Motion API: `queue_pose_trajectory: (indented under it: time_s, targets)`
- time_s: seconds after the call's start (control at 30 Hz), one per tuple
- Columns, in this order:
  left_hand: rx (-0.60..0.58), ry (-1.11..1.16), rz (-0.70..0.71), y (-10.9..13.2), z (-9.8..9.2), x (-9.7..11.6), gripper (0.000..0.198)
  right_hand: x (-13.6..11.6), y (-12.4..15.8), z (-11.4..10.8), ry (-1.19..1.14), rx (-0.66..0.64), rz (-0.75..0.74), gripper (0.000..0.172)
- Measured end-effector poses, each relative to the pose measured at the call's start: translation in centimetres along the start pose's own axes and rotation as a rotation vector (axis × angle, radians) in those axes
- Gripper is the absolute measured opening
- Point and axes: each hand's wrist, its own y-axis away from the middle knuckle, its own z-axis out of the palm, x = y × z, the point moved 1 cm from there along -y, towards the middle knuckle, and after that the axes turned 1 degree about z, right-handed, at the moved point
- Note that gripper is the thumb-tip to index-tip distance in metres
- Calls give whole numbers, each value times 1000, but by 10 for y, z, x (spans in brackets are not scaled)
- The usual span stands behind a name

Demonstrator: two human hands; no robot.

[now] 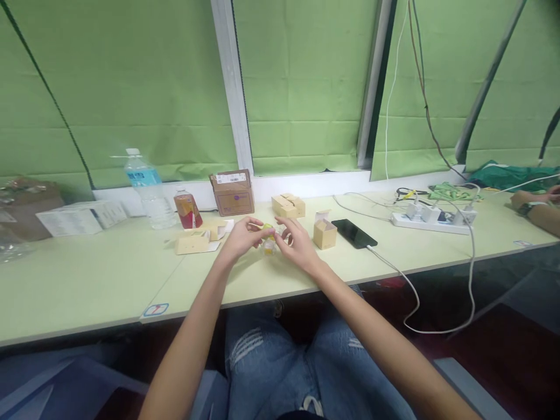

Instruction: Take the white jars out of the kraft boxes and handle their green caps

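1. Table point(87, 280): pale green, runs the full width below green blinds.
2. Water bottle point(146, 189): upright, back left, with a red bottle point(187, 210) just beside it.
3. Cardboard box point(233, 192): at the back edge, beyond the hands.
4. Power strip point(431, 220): far right. Another person's hand point(531, 204) rests near it.
5. Phone point(353, 232): flat, cabled, right of a small box point(324, 233).
6. Left hand point(240, 236) and right hand point(297, 245): together at table centre, fingertips pinched on a clear item point(268, 240) with a yellow-green top. Cannot tell whether the item touches the table.
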Motion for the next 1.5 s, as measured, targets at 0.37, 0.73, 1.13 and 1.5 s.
queue_pose_trajectory:
  time_s: [0.37,0.73,1.13,1.5]
  targets:
    - [-195,172,83,12,42,10,50,22,18,-31,-215,63,-39,48]
    - [-168,156,181,13,37,16,39,14,20,-33,-200,60,-107,43]
    - [-75,143,124,13,51,9,37,13,23,-34,-195,42,-109,38]
    - [-15,83,241,18,59,13,44,13,22,-35,-231,148,-58,39]
